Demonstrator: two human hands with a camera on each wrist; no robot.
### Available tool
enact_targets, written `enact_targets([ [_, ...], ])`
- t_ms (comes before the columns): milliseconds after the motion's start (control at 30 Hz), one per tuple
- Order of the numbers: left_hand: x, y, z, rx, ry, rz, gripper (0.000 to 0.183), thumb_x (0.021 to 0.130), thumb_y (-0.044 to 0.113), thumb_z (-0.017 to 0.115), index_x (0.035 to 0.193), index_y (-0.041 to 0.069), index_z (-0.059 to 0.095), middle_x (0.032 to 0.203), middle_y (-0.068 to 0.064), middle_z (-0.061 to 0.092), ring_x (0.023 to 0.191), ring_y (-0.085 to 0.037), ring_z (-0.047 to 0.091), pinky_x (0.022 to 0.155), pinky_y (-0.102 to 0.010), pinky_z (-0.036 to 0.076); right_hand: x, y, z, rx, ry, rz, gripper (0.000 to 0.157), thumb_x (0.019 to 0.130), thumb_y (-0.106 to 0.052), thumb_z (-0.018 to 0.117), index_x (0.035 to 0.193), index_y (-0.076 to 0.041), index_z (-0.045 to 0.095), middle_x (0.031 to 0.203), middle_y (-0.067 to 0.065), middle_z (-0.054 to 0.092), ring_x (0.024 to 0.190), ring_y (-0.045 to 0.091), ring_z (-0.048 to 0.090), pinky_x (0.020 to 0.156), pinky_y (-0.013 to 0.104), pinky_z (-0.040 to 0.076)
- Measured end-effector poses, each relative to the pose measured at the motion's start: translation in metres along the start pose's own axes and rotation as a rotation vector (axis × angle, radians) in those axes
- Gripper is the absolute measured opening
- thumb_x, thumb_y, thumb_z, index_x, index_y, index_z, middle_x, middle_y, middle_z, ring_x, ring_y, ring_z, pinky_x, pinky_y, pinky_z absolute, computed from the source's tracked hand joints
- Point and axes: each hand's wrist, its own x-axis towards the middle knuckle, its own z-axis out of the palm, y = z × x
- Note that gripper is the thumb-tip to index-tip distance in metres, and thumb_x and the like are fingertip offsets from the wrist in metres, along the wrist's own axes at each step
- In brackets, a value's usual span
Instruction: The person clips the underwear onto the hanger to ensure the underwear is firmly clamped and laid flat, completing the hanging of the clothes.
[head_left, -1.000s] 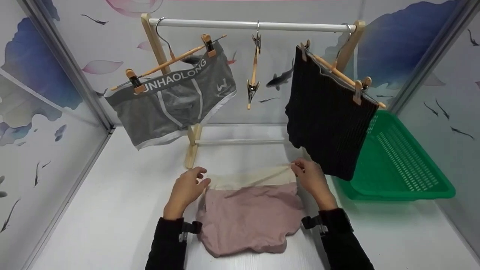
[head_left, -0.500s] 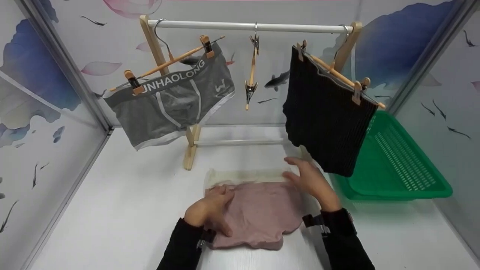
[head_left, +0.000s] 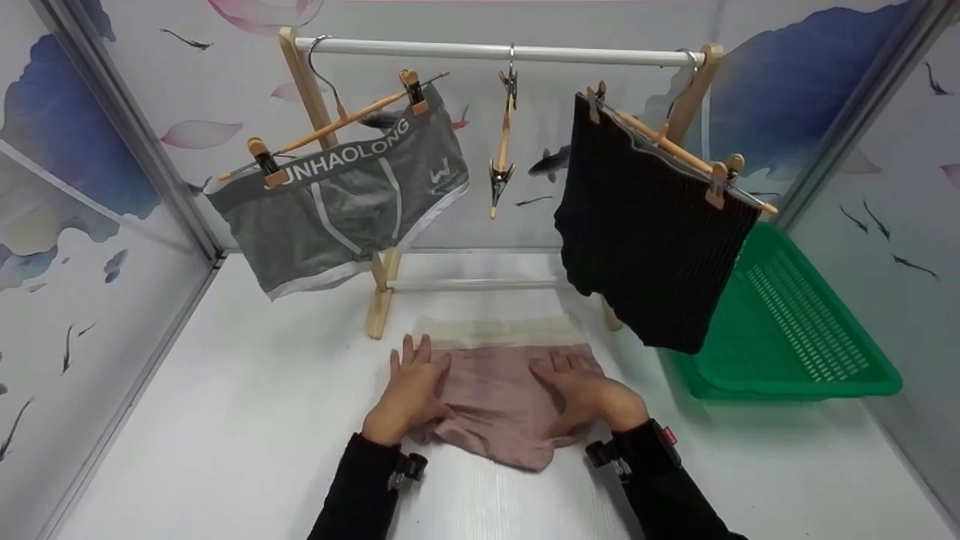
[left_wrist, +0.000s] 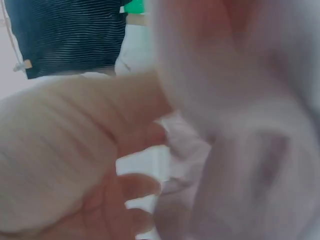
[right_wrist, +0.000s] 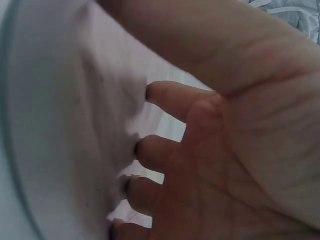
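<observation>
A pink pair of underpants [head_left: 495, 394] with a cream waistband [head_left: 502, 332] lies on the white table, its lower part wrinkled. My left hand [head_left: 409, 394] rests at its left side, fingers spread toward the waistband and thumb over the pink cloth. At the right side, my right hand [head_left: 592, 397] touches the cloth with fingers extended. Pink fabric, blurred and close, fills much of the left wrist view beside the left hand [left_wrist: 100, 150]. In the right wrist view the fingertips of the right hand [right_wrist: 200, 160] meet the fabric.
Behind stands a rack with a white rail [head_left: 420, 49]. Grey boxer briefs [head_left: 345, 202] hang at left, a bare clip hanger [head_left: 505, 142] in the middle, and a black ribbed garment [head_left: 645, 232] at right. A green basket [head_left: 795, 386] sits at the right.
Both hands have left the waistband corners and come down onto the sides of the underpants. The underpants have shifted away from me, and their lower edge is drawn up. The black garment swings slightly.
</observation>
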Motion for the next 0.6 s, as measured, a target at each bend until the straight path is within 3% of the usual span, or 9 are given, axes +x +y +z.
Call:
enact_targets([
  [67,-0.001,0.004,-0.003,0.001,0.005,0.025,0.082,0.073,0.021,0.091,0.142,-0.005,0.054,0.154,-0.040,0.027,0.146,-0.056,0.015,0.115,-0.068,0.014,0.003,0.006,0.001,0.001,0.028,-0.023,0.112,0.074,-0.043,0.091,0.161,-0.010,0.028,0.164,0.031,0.007,0.151,0.048,0.006,0.117,0.065,0.009],
  [167,-0.004,0.011,-0.003,-0.010,-0.084,0.029,0.088,0.078,0.036,0.088,0.147,-0.002,0.049,0.156,-0.037,0.027,0.147,-0.052,0.019,0.115,-0.067,0.017,0.006,0.015,0.002,0.018,0.053,-0.050,0.112,0.074,-0.045,0.090,0.160,-0.009,0.028,0.164,0.031,0.007,0.150,0.049,0.005,0.117,0.066,0.007],
  [267,-0.006,0.016,0.001,0.025,-0.194,-0.031,0.107,0.073,0.054,0.087,0.155,0.005,0.040,0.160,-0.033,0.021,0.150,-0.048,0.014,0.115,-0.068,0.013,0.009,0.022,0.002,0.043,0.059,-0.071,0.113,0.074,-0.045,0.090,0.160,-0.007,0.028,0.164,0.030,0.009,0.151,0.048,0.003,0.116,0.067,0.004],
  [367,-0.006,0.017,0.003,0.089,-0.251,-0.068,0.118,0.068,0.064,0.086,0.158,0.008,0.034,0.163,-0.030,0.016,0.151,-0.047,0.010,0.116,-0.067,0.010,0.012,0.026,0.002,0.065,0.059,-0.087,0.113,0.075,-0.047,0.089,0.161,-0.007,0.027,0.165,0.028,0.007,0.151,0.047,0.000,0.117,0.066,0.001],
  [600,-0.009,0.013,0.002,0.102,-0.295,-0.090,0.126,0.065,0.069,0.085,0.161,0.011,0.027,0.165,-0.027,0.009,0.152,-0.046,0.003,0.116,-0.067,0.006,0.011,0.036,0.001,0.120,0.069,-0.096,0.115,0.075,-0.053,0.087,0.161,-0.007,0.026,0.165,0.028,0.004,0.151,0.047,-0.001,0.117,0.065,0.002],
])
